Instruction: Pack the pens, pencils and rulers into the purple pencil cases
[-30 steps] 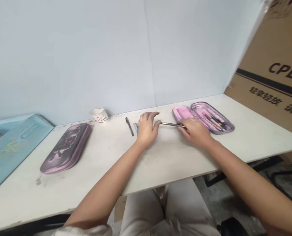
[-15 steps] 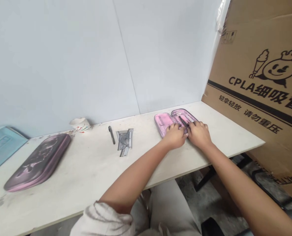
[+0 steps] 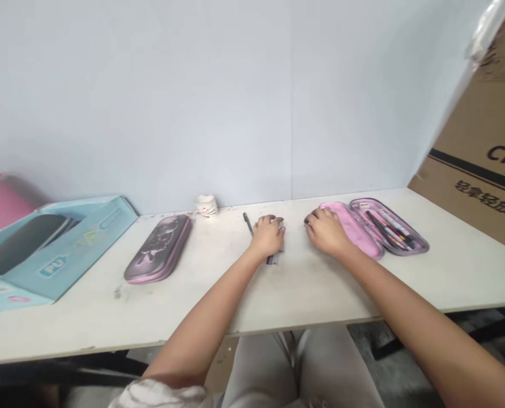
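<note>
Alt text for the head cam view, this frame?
Two bare hands rest on a white table: the left hand over a metal ruler, the right hand at the edge of an open pink pencil case holding pens. A closed pencil case and a black pen lie to the left.

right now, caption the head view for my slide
Left hand over a ruler, right hand at the edge of an open pink pencil case on a white table.

Head-worn camera — faces forward, down — close above left hand (image 3: 267,237), right hand (image 3: 326,232), table (image 3: 184,306).
</note>
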